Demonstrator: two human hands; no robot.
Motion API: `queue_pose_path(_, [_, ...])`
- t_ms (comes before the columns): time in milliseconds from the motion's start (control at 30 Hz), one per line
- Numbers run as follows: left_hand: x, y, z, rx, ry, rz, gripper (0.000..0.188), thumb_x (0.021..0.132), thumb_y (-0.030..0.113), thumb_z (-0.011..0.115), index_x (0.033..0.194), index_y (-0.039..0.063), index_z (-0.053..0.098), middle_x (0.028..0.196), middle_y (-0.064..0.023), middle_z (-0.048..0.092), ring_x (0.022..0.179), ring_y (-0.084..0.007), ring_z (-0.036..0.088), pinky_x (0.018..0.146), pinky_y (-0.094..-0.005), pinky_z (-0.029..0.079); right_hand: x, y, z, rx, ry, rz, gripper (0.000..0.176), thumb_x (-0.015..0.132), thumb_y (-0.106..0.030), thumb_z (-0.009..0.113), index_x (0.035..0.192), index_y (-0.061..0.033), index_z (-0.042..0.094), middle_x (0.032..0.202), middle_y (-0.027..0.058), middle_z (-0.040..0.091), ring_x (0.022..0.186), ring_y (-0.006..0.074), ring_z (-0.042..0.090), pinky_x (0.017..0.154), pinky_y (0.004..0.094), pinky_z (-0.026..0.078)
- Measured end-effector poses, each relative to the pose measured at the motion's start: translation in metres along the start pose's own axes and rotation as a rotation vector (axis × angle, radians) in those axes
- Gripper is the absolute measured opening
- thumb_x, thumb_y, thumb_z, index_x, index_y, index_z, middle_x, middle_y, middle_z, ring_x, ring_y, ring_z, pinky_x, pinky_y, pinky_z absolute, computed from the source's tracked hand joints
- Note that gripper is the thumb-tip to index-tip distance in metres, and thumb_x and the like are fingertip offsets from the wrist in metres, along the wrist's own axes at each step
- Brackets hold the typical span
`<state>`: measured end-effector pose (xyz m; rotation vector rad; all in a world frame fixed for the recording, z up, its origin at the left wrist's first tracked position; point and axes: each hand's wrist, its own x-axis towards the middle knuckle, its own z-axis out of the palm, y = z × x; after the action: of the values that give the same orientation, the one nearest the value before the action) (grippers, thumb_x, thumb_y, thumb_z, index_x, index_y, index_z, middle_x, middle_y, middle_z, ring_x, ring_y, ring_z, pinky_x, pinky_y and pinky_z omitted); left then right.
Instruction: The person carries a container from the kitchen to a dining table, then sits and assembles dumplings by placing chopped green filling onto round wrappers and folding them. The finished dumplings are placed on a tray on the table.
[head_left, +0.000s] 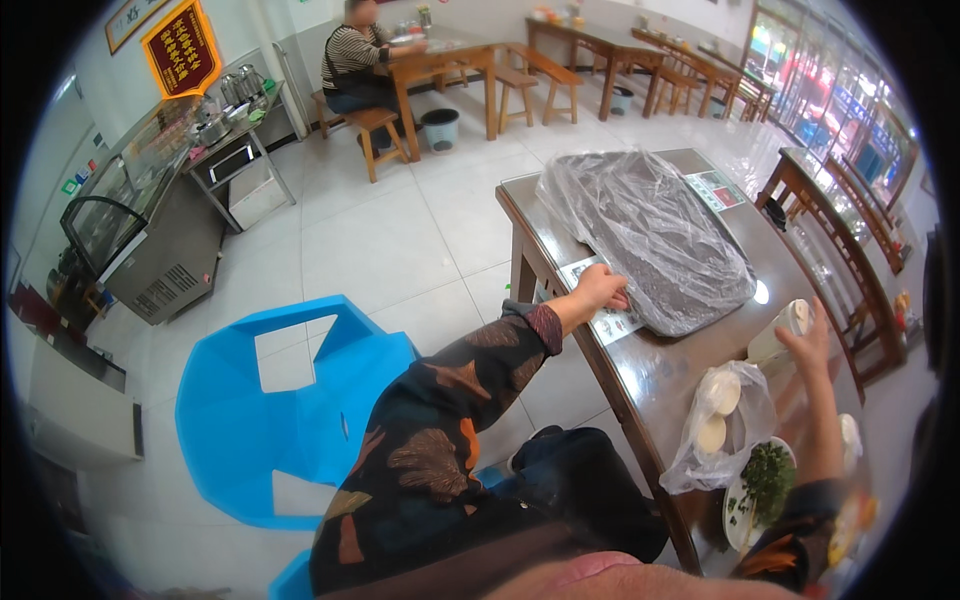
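My left hand (602, 288) is at the near edge of a dark tray wrapped in clear plastic film (652, 232). Its fingers are curled, and whether they pinch the film is hidden. Farther right, my right hand (811, 337) is around the top of a pale cylindrical stack (769, 341), thumb on one side and fingers on the other. Close by, a clear plastic bag (756, 397) holds pale round pieces (711, 433). Beside it, an oval white plate (737, 517) carries chopped green herbs (769, 480). All rest on a brown wooden table (667, 375).
A blue plastic chair (300, 420) stands at my left. Printed cards (611, 322) lie beside the tray. Across the tiled floor (375, 225), a person (356, 60) sits at a wooden table (442, 60). A glass display counter (142, 202) lines the left wall.
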<state>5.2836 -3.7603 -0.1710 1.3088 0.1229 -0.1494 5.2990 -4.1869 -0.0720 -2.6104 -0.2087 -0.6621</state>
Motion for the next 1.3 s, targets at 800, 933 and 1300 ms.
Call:
queue_pose_path(800, [-0.01, -0.003, 0.005, 0.021, 0.036, 0.07, 0.024, 0.085, 0.008, 0.061, 0.094, -0.007, 0.045, 0.082, -0.0137, 0.058, 0.071, -0.0213, 0.067, 0.059, -0.0272, 0.059, 0.006, 0.184, -0.059, -0.101, 0.04, 0.219, 0.078, 0.085, -0.038, 0.065, 0.144, -0.0023, 0.03, 0.142, 0.02, 0.038, 0.131, 0.0305, 0.039, 0.107, 0.0382, 0.031])
queue_pose_path(933, [-0.01, -0.004, 0.005, 0.022, 0.027, 0.088, 0.024, 0.085, 0.008, 0.061, 0.094, -0.007, 0.045, 0.082, -0.0139, 0.058, 0.071, -0.0216, 0.067, 0.059, -0.0269, 0.059, -0.065, 0.291, -0.118, -0.633, 0.051, 0.443, 0.078, 0.083, -0.04, 0.065, 0.144, -0.0047, 0.032, 0.144, 0.0216, 0.035, 0.135, 0.0336, 0.033, 0.11, 0.0419, 0.028])
queue_pose_path(1300, [-0.006, -0.01, 0.006, -0.028, 0.059, 0.102, 0.022, 0.083, 0.004, 0.06, 0.09, -0.005, 0.042, 0.079, -0.0154, 0.059, 0.065, -0.0212, 0.066, 0.055, -0.0288, 0.058, -0.158, 0.347, -0.141, -0.314, -0.135, 0.5, 0.058, 0.069, -0.028, 0.071, 0.115, 0.0034, 0.056, 0.106, 0.0248, 0.063, 0.104, 0.038, 0.06, 0.089, 0.0435, 0.046])
